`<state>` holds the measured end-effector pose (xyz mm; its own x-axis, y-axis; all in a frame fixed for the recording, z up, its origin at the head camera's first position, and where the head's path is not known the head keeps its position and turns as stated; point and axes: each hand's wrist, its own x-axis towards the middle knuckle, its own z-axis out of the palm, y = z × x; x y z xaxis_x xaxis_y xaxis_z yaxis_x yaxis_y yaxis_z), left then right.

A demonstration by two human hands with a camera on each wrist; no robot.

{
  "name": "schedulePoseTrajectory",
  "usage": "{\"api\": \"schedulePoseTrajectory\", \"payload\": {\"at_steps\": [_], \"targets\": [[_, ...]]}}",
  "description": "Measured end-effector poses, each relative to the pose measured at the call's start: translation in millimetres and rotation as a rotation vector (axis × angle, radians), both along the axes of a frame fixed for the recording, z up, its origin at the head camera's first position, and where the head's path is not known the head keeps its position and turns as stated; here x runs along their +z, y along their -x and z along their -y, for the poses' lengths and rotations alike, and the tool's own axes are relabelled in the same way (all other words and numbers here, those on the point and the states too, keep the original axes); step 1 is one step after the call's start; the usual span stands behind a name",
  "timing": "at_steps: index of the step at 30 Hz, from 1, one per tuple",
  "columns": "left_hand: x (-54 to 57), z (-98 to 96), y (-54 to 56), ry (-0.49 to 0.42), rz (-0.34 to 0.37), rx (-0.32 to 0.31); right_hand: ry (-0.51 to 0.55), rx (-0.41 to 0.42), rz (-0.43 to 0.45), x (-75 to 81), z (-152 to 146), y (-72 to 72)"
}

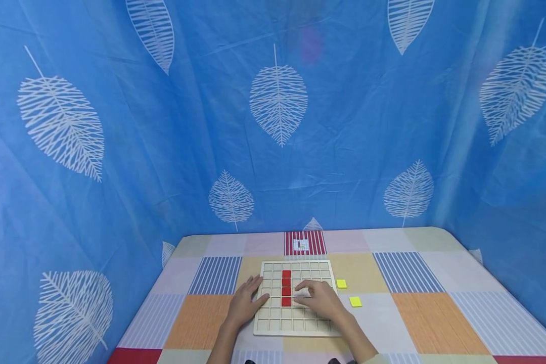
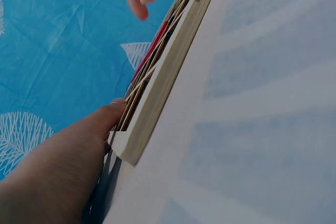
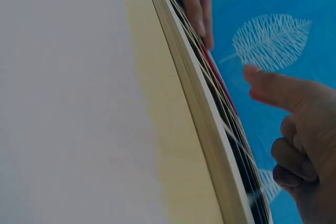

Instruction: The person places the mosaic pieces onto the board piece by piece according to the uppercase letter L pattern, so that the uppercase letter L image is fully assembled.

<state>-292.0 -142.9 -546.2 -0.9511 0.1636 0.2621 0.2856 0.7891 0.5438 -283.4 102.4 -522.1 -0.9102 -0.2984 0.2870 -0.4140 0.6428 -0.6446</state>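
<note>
The board lies flat on the patchwork cloth, its grid holding red tiles in 1 column; the left hand rests at the board's left edge, fingers extended, thumb reaching over the grid; the right hand is over the right part of the board, thumb and index finger apart beside the red column, its other fingers curled in; 2 yellow tiles lie on the cloth, right of the board; a blue curtain with white leaves hangs behind.

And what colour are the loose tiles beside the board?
Both tiles are yellow, clearest in the head view.
</note>
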Motion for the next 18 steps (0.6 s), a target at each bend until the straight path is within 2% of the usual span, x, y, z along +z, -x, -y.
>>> {"api": "schedulePoseTrajectory", "payload": {"at_steps": [5,12,18], "targets": [[1.8,-0.2,-0.2,0.003,0.017,0.006,0.050,-0.087,-0.004,4.4,-30.3,3.4],[1.7,1.1,-1.2,0.004,0.006,-0.003,0.051,-0.247,0.015,0.0,-72.4,10.1],[1.4,1.1,-1.7,-0.011,-0.013,-0.013,0.051,-0.294,0.018,-6.3,-94.0,13.7]]}}
